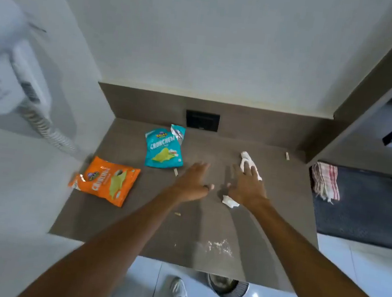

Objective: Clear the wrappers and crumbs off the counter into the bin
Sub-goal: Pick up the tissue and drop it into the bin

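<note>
A teal chip wrapper [164,147] lies at the back of the brown counter [135,229], and an orange chip wrapper [107,181] lies at its left edge. My left hand [192,182] hovers flat over the middle, fingers apart, holding nothing. My right hand [247,186] reaches over a white crumpled tissue [246,158], fingers spread above it. A smaller white paper scrap [230,201] sits just below that hand. Pale crumbs [220,246] are scattered near the front edge. The bin [229,288] stands on the floor under the counter's front edge, partly hidden.
A wall-mounted white hair dryer with a coiled cord [30,103] hangs at the left. A black socket plate [202,120] sits in the backsplash. A checked cloth [325,180] lies on a dark mat [367,209] to the right. My shoes [179,292] stand on the glossy floor.
</note>
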The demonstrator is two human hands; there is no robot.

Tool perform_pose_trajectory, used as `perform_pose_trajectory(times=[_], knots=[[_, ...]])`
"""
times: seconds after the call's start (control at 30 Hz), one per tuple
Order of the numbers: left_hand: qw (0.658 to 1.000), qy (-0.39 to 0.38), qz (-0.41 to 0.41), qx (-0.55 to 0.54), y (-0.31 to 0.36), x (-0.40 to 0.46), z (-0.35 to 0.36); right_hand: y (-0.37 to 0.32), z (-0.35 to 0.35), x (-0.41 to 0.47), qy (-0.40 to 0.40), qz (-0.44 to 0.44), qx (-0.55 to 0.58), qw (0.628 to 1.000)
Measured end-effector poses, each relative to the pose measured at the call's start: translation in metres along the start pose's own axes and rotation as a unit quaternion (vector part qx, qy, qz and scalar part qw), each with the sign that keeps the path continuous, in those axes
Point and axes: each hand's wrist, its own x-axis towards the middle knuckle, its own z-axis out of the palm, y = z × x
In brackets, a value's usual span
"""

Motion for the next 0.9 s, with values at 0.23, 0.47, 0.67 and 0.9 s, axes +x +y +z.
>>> perform_pose_trajectory(times=[0.23, 0.47, 0.67, 0.9], knots=[[0.991, -0.032, 0.116, 0.052, 0.051, 0.033, 0.059, 0.034, 0.024, 0.034, 0.021, 0.078, 0.027, 0.996], [0.995, 0.069, 0.071, 0.011, 0.04, 0.014, 0.088, 0.058, 0.031, -0.001, 0.116, 0.116, 0.117, 0.979], [0.924, 0.093, -0.039, -0.368, 0.035, -0.069, 0.103, 0.065, 0.027, -0.105, 0.194, 0.004, 0.319, 0.928], [0.873, -0.169, -0.133, -0.438, -0.001, -0.195, 0.205, 0.113, 0.141, -0.255, 0.165, -0.125, 0.313, 0.927]])
